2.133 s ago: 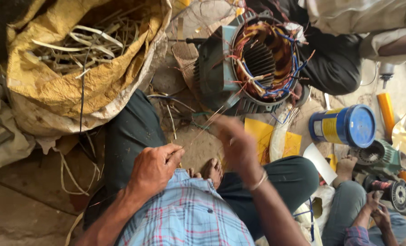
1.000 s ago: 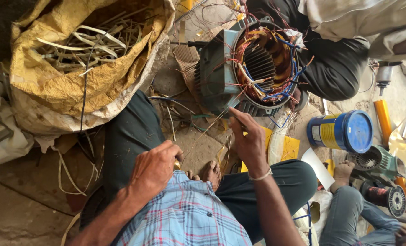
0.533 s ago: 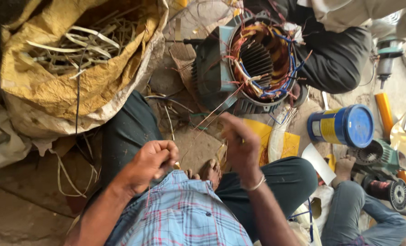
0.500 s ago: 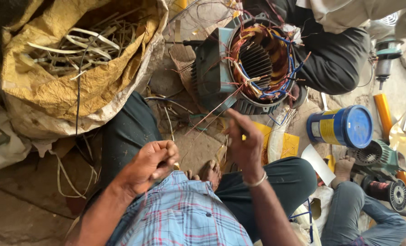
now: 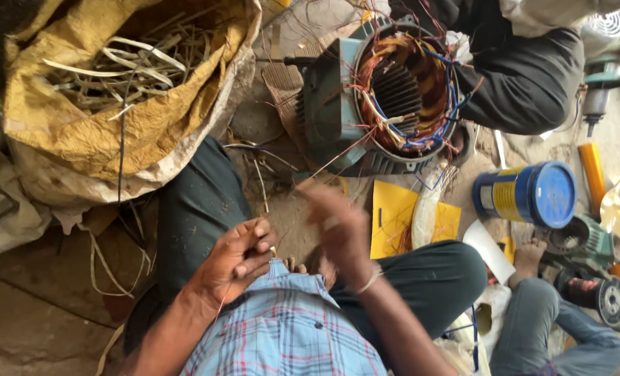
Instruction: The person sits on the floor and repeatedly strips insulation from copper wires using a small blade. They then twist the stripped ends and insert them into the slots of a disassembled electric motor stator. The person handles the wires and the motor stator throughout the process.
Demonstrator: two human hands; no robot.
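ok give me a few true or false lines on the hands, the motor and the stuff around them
1. The left hand is pinched shut on a thin wire. True.
2. The right hand rests inside the motor stator. False: it is blurred in the air below the stator, apart from it.
3. The yellow sack holds pale strips. True.
4. The blue can stands upright on the stator. False: it lies on its side on the ground, right of the yellow sheets.
5. The stator's windings show copper, blue and red wires. True.
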